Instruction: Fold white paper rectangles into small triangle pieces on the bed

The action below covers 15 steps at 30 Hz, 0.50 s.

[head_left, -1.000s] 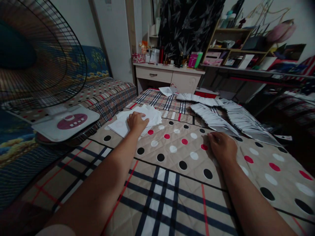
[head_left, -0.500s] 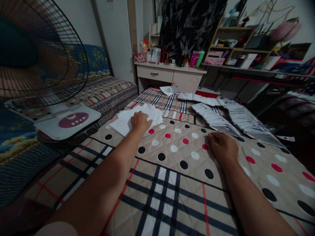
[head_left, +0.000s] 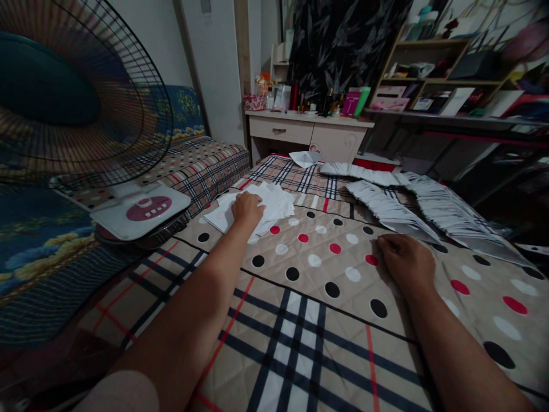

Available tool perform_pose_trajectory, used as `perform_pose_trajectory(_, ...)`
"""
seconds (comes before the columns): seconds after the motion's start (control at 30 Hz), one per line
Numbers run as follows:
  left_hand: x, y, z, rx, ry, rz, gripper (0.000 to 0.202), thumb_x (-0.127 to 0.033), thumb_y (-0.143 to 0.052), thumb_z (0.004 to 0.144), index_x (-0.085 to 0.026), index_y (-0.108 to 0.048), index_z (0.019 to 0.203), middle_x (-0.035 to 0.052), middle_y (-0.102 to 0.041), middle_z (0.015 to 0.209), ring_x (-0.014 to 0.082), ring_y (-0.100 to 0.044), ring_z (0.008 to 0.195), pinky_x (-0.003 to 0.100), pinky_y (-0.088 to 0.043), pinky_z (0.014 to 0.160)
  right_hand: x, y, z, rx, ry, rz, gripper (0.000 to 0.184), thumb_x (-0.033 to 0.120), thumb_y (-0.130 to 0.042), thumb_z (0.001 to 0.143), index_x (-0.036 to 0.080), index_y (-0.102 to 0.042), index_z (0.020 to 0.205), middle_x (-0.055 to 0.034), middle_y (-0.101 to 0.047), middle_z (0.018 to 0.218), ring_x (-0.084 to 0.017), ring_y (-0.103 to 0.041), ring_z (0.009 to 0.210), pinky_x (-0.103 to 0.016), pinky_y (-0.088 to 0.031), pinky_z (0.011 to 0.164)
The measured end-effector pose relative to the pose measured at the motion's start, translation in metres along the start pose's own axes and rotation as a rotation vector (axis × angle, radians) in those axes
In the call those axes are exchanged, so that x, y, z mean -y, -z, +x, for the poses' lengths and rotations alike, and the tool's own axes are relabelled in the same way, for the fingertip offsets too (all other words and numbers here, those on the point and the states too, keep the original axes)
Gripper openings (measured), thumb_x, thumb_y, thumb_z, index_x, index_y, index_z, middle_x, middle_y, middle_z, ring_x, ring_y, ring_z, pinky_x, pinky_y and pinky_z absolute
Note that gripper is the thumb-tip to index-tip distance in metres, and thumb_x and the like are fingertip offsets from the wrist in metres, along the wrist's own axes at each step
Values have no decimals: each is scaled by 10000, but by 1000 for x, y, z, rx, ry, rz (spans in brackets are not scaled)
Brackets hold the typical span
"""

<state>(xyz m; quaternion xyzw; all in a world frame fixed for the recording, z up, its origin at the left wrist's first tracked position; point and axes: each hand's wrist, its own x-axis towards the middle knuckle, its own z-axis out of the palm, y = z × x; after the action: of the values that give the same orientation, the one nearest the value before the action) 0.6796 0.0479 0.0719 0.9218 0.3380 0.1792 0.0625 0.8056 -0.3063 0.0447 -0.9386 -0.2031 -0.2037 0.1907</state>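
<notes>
Landmark: one pile of loose white paper sheets (head_left: 278,201), overlapping unevenly, lying on the bed. 
Your left hand (head_left: 247,209): on top of the pile, fingers bent down against the paper; you cannot tell whether this grip pinches a sheet or only presses. 
Your right hand (head_left: 407,263): well to the right of the pile and slightly nearer you, resting on the bed; this grip is curled into a loose fist. 
Shorter row of white papers (head_left: 386,206): right of the pile, closely overlapped, its near end just beyond your right hand. 
Longer row of white papers (head_left: 450,209): farther right of the pile, overlapped likewise, bending at its far corner. 
Single white sheet (head_left: 302,159): beyond the pile, slightly to its right. 
Quilted bedspread (head_left: 309,260): beneath the pile, beige, with dots and plaid bands. 
Electric fan (head_left: 47,80): left of the pile; pink control panel (head_left: 150,208) on a white base. 
Dresser (head_left: 283,130): behind the pile, pale, carrying a magenta box (head_left: 351,103) and a green tube (head_left: 362,102).
</notes>
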Motion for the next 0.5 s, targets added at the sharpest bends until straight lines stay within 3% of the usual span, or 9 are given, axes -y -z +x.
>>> perform_pose_trajectory(0.13, 22, 0, 7, -6, 109, 28, 600, -575, -689, 726, -193, -665, 1187, 165, -589, 1254, 352, -489, 1212, 461, -451, 966, -2, -2, 0, 4, -5, 20, 280, 329, -528, 861, 177, -754, 925, -91, -717, 1027, -271, -636, 923, -351, -442, 706)
perform_pose_trajectory(0.23, 30, -4, 12, 6, 118, 11, 517, -576, -697, 713, -214, -705, 1081, 140, -641, 1194, 334, -525, 1182, 437, -457, 946, -3, -2, 0, 6, -18, 24, 252, 321, -546, 849, 193, -751, 924, -85, -719, 1028, -276, -635, 913, -355, -444, 694)
perform_pose_trajectory(0.33, 26, -4, 12, 39, 122, -20, 339, -547, -684, 738, -250, -731, 895, 94, -717, 1003, 302, -599, 1060, 410, -471, 887, -4, -2, 1, 5, -15, 15, 266, 338, -532, 853, 198, -748, 922, -82, -720, 1017, -286, -635, 910, -365, -446, 693)
perform_pose_trajectory(0.4, 19, -1, 8, 94, 101, -47, 357, -589, -672, 731, -244, -722, 809, 92, -720, 929, 294, -627, 982, 413, -468, 867, -4, -2, 1, 1, -17, 9, 269, 339, -534, 849, 189, -747, 916, -85, -718, 1020, -290, -633, 910, -369, -446, 702)
perform_pose_trajectory(0.5, 10, 9, -2, 146, -29, -67, 488, -659, -733, 609, -238, -704, 856, 106, -676, 1053, 314, -594, 1057, 422, -450, 906, -6, -3, 2, 21, -21, 28, 273, 336, -536, 845, 181, -743, 932, -90, -712, 1039, -284, -630, 913, -366, -443, 716)
